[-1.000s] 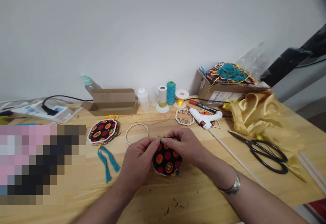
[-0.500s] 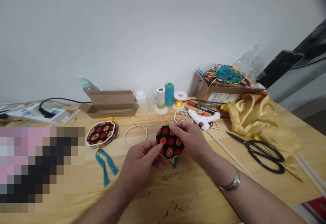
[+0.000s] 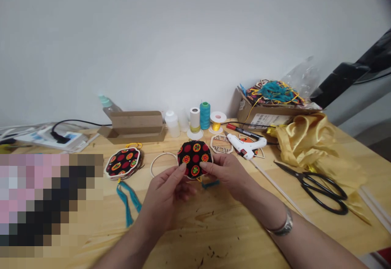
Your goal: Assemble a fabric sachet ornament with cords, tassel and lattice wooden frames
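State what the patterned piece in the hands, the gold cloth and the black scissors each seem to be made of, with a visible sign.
Patterned piece: probably cotton-like fabric, matte; its motifs look printed, without shine.
Gold cloth: likely satin, glossy; bright highlights run along its folds. Fibre unclear.
Black scissors: apparently metal, dark and smooth; the blades taper thinly, though the handles may be coated.

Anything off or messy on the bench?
Small dark flecks lie scattered on the pale wooden tabletop, nearer the camera than the black fabric piece with red and orange motifs. They look like stray debris, too small to identify. No spill or breakage stands out.
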Demonstrator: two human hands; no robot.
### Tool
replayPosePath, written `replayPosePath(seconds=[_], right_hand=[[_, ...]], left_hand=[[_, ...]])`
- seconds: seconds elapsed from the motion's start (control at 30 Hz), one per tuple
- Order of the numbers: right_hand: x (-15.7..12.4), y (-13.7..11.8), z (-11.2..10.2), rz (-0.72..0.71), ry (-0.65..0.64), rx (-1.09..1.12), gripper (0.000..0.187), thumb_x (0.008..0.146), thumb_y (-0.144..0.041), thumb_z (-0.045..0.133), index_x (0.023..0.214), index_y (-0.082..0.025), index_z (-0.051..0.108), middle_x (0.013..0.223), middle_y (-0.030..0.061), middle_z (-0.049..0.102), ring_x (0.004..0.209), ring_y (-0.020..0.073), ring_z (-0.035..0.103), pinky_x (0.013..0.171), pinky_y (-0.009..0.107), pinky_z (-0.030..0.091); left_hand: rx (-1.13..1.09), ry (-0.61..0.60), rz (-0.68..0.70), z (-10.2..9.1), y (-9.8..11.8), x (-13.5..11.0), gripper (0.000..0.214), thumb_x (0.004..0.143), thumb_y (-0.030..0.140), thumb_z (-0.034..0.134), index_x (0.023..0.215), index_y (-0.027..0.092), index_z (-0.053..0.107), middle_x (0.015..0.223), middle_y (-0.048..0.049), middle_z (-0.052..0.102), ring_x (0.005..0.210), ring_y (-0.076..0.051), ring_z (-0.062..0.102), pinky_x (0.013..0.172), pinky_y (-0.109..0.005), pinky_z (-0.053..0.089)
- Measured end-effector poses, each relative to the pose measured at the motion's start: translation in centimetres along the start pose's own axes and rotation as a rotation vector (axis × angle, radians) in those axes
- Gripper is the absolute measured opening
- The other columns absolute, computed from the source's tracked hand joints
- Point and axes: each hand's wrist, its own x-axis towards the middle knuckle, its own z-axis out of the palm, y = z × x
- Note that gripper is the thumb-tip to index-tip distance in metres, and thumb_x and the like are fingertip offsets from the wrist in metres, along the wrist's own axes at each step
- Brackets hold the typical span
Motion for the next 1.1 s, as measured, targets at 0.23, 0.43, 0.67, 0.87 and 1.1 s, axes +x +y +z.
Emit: replayPosePath(seconds=[0.23, 0.43, 0.67, 0.87, 1.1], right_hand=[[-0.23, -0.08, 0.35, -0.067, -0.018, -0.078, 0.021, 0.071, -0.034, 0.064, 0.073, -0.013, 0.065, 0.064, -0.0006, 0.056, 0.057, 0.0092, 0.043, 0.054, 0.023, 0.034], [-0.43, -0.32, 0.51, -0.076, -0.008, -0.106, 0.023, 0.073, -0.037, 0.062, 0.071, -0.013, 0.064, 0.060, -0.0014, 0.052, 0.055, 0.0085, 0.040, 0.052, 0.022, 0.032], [-0.65, -0.27, 0.55, -0.055, -0.157, 0.057, 0.018, 0.068, -0.031, 0.068, 0.069, -0.014, 0.063, 0.060, -0.0042, 0.052, 0.055, 0.0074, 0.042, 0.053, 0.021, 0.033], [-0.63, -0.41, 0.65, -0.019, -0.122, 0.100, 0.020, 0.065, -0.031, 0.069, 0.068, -0.013, 0.063, 0.057, -0.0045, 0.051, 0.053, 0.0070, 0.041, 0.053, 0.021, 0.032], [-0.60, -0.60, 0.60, -0.019, -0.112, 0.062, 0.022, 0.066, -0.031, 0.068, 0.079, -0.014, 0.067, 0.063, -0.0023, 0.057, 0.055, 0.0075, 0.042, 0.054, 0.022, 0.033]], left_hand=[[0.151, -0.050, 0.007, 0.24, -0.42, -0.07, 0.023, 0.069, 0.035, 0.069, 0.067, 0.012, 0.068, 0.059, -0.0033, 0.066, 0.043, -0.008, 0.055, 0.039, -0.017, 0.033], [0.183, -0.023, 0.019, 0.32, -0.12, -0.18, 0.023, 0.068, 0.035, 0.069, 0.060, 0.013, 0.067, 0.051, -0.0031, 0.064, 0.041, -0.008, 0.051, 0.040, -0.018, 0.033], [0.226, -0.027, 0.064, 0.43, 0.09, -0.37, 0.022, 0.071, 0.032, 0.067, 0.060, 0.013, 0.066, 0.045, -0.0017, 0.061, 0.039, -0.007, 0.048, 0.040, -0.017, 0.033], [0.092, -0.061, 0.046, 0.07, -0.23, -0.41, 0.021, 0.076, 0.032, 0.062, 0.072, 0.013, 0.069, 0.067, -0.0051, 0.069, 0.045, -0.010, 0.057, 0.040, -0.018, 0.034], [0.029, -0.009, 0.063, -0.16, 0.12, -0.03, 0.019, 0.072, 0.032, 0.065, 0.075, 0.014, 0.066, 0.061, -0.0021, 0.066, 0.046, -0.010, 0.057, 0.039, -0.017, 0.033]])
